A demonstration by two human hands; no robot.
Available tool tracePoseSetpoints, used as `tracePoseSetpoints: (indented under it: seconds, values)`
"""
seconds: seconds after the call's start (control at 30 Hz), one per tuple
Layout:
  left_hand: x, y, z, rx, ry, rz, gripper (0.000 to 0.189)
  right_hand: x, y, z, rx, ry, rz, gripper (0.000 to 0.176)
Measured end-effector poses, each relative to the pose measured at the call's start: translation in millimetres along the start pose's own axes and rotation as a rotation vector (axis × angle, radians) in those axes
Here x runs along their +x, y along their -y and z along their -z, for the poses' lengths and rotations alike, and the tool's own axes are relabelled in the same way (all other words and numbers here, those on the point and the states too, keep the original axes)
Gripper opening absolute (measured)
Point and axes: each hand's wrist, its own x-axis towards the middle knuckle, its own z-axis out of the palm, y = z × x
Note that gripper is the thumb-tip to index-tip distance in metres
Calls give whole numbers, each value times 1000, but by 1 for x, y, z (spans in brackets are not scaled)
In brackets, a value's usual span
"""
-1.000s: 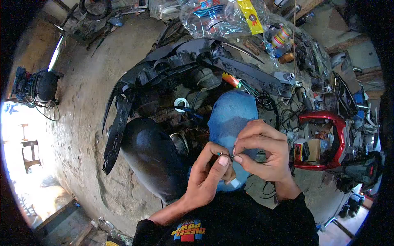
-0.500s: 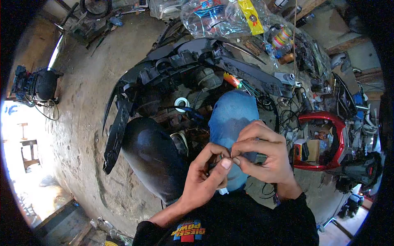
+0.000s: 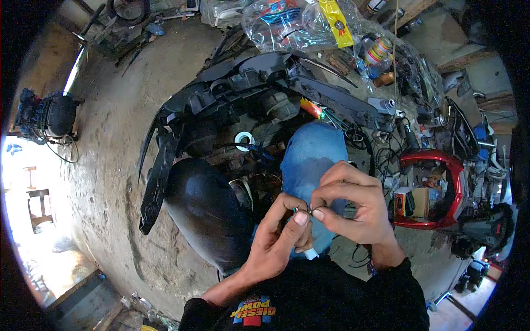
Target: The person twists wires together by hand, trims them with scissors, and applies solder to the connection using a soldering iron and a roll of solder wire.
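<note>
My left hand (image 3: 279,237) is closed over my lap, thumb and forefinger pinching a small thin piece that looks like a wire end. A white piece (image 3: 311,254) pokes out below its curled fingers. Touching it from the right, my right hand (image 3: 356,204) pinches the tip of the same tiny piece (image 3: 309,212); its details are too small to make out. Both hands are above the blue-jeans knee (image 3: 314,146). Beyond the knees lies a large black plastic vehicle part (image 3: 237,83), curved around them.
A white tape roll (image 3: 244,141) lies between the knees and the black part. At the right are a red frame (image 3: 458,190), a small box (image 3: 403,202) and tangled cables. Plastic bags (image 3: 284,27) are at the top, and a compressor-like machine (image 3: 59,114) stands at the left.
My fingertips have shifted slightly, and a bit more of the small piece shows between them. The white piece below my left hand has moved slightly right.
</note>
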Motion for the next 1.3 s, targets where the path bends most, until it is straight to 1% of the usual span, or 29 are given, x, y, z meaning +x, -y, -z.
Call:
tracePoseSetpoints:
  seconds: [0.07,0.17,0.27,0.4,0.5,0.63,0.7,0.73,0.77,0.8,0.83,0.87,0.9,0.97,1.0,1.03,1.07,1.1,1.17,1.2,1.3]
  values:
    - [1,1,0,-43,0,-12,15,2,1,-1,37,22,-58,17]
    - [5,1,0,-135,-3,-37,18,3,2,-1,48,24,-81,16]
    - [9,-2,3,-239,27,-15,20,4,1,-4,-6,-88,-64,15]
    - [10,-4,9,-414,44,34,19,0,-9,5,32,-300,-108,14]
    - [11,-10,10,-457,31,103,20,-4,-9,5,150,-384,-146,15]
    - [9,-13,14,-552,14,110,17,-7,-6,0,201,-412,-182,15]
    - [7,-10,18,-579,-25,48,15,-9,-6,-1,134,-518,-111,14]
    - [5,-7,19,-440,-88,-23,13,-14,-10,-5,52,-685,-66,11]
    - [6,-2,20,-324,-193,-121,10,-20,-24,-1,-206,-845,114,9]
    - [6,2,24,-198,-262,-153,10,-21,-32,4,-282,-965,238,18]
    - [5,6,31,-74,-334,-183,9,-25,-48,19,-449,-1012,330,39]
    - [4,11,39,-6,-387,-161,8,-14,-45,24,-465,-1007,330,60]
    - [2,14,39,121,-476,-160,11,0,-43,30,-440,-954,346,81]
    - [3,26,42,315,-499,-176,15,20,-45,37,-282,-789,337,101]
    - [5,32,43,373,-522,-171,20,26,-49,39,-237,-736,335,103]
    - [5,28,38,575,-584,-159,21,32,-55,40,-194,-680,334,105]
    - [8,28,37,721,-612,-233,23,36,-60,42,-155,-623,330,107]
    - [11,29,37,869,-635,-303,24,37,-64,43,-136,-577,277,103]
    - [16,30,33,795,-650,-275,25,37,-66,43,-103,-487,170,94]
    - [16,30,34,761,-656,-258,25,41,-67,39,-97,-482,248,73]
    - [19,23,40,437,-495,-5,26,36,-89,40,-11,-506,162,60]
